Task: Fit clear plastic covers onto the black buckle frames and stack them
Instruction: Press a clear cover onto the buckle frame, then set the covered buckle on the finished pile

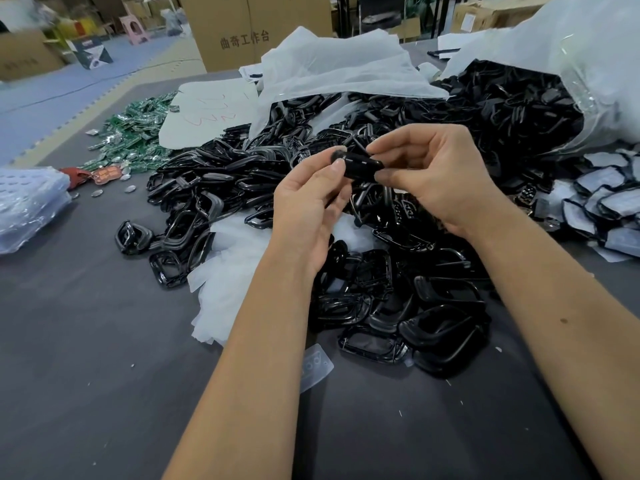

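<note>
Two hands are up, the left hand (pixel 309 199) and the right hand (pixel 437 174), and together they hold one black buckle frame (pixel 360 167). Loose black frames (pixel 221 188) lie heaped on the surface (pixel 86 341), far too many to count. One clear cover (pixel 315 367) lies alone near the front. Two white bags (pixel 332 64) spill frames. One heap of green circuit boards (pixel 138 133) sits on the left, one stack of clear sheets (pixel 31 206) at the left edge, and one pile of covered frames (pixel 602 202) on the right.

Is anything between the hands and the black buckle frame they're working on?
Nothing visible: the left hand and right hand both pinch the black plastic buckle frame directly, above the heap of black frames.
</note>
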A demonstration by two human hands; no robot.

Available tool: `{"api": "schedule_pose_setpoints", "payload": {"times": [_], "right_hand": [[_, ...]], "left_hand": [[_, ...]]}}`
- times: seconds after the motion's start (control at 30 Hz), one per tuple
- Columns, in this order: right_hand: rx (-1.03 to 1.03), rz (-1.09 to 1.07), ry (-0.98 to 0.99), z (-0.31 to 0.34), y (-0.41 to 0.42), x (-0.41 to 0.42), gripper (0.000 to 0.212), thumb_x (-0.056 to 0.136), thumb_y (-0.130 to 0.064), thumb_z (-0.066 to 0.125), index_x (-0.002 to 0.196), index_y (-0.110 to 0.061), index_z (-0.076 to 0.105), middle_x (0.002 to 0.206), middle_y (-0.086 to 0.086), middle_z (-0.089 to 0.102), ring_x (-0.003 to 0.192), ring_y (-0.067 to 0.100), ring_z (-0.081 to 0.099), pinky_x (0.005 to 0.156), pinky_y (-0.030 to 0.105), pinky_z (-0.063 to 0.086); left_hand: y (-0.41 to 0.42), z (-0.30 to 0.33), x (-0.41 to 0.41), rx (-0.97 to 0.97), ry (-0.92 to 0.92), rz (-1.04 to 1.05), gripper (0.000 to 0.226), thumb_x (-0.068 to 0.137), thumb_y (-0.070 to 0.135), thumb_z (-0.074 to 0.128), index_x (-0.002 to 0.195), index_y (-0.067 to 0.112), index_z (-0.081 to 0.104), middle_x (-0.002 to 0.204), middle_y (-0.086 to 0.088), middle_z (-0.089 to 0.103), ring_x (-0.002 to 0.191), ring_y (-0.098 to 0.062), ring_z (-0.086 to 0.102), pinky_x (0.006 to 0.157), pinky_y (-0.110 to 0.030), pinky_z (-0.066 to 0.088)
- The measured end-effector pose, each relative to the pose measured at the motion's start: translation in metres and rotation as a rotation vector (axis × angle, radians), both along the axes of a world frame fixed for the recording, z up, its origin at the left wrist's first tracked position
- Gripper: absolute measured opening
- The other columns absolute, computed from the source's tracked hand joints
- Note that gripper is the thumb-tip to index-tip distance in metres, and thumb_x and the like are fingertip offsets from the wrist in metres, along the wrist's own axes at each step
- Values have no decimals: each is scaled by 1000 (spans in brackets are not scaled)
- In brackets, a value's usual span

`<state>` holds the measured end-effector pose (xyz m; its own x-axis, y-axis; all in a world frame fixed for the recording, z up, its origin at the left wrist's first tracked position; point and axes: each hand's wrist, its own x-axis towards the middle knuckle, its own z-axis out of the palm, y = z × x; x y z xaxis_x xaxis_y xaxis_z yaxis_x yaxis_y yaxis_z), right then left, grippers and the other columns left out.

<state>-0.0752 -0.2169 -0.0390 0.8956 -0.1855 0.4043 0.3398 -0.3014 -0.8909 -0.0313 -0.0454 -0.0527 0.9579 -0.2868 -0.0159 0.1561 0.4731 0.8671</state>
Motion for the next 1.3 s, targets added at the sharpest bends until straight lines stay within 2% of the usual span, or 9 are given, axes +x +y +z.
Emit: {"api": "schedule_pose_setpoints", "payload": {"times": [0.07,0.17,0.33,0.5,0.63,0.77,0.93,1.03,1.3], "right_hand": [[-141,-117,-77,0,2,0,35,79,9,82,96,-22,78,88,-6,80,88,7,77,87,29,62],[-319,-174,-181,1,6,-3,25,81,6,82,98,-13,81,91,-5,79,88,0,76,88,25,61],[-526,-149,-277,4,11,-5,25,81,12,75,96,-6,82,91,2,79,85,3,75,87,17,57],[-235,-293,-315,2,16,-2,39,84,13,55,106,-9,79,99,-1,80,100,6,76,90,29,61],[-8,-263,-46,-5,15,5,8,93,-19,69,95,-20,77,81,-3,76,70,13,74,56,32,60],[-104,-287,51,-17,17,9,16,87,-32,83,77,-22,76,58,-6,69,44,10,61,44,24,47],[-196,-289,39,-12,14,9,18,81,-32,88,74,-21,77,60,-6,70,50,6,63,54,23,48],[-225,-283,48,-11,16,10,19,81,-30,88,75,-16,77,62,-4,70,53,8,63,56,26,49],[-145,-276,81,-15,13,10,21,83,-24,88,70,-15,75,51,-7,66,37,7,58,40,18,44]], "left_hand": [[-2,0,0,58,-9,31,15,103,14,61,106,6,73,97,-13,68,80,-17,65,76,-25,60],[-5,-1,-1,178,33,59,28,103,34,62,95,8,69,76,-7,67,59,-14,62,57,-23,56],[-3,-6,2,258,4,91,15,93,8,73,81,6,66,60,0,61,47,-9,54,44,-17,40],[-2,-8,2,275,-74,122,8,92,1,74,90,5,67,63,-3,66,50,-10,58,48,-18,46],[-4,-10,2,320,-182,136,12,92,0,74,88,10,67,57,1,63,49,-10,58,50,-19,48],[-4,-14,2,374,-256,132,11,94,1,72,89,8,66,56,2,60,49,-9,57,50,-20,48],[-7,-15,-2,511,-271,172,21,94,19,75,83,8,60,65,-12,61,50,-16,58,53,-27,46],[-8,-16,-1,538,-270,208,28,94,22,74,75,11,57,60,-8,56,46,-15,54,54,-28,42],[-9,-14,-2,680,-415,278,31,95,23,74,80,2,57,70,-27,59,60,-25,45,63,-49,47]]}}
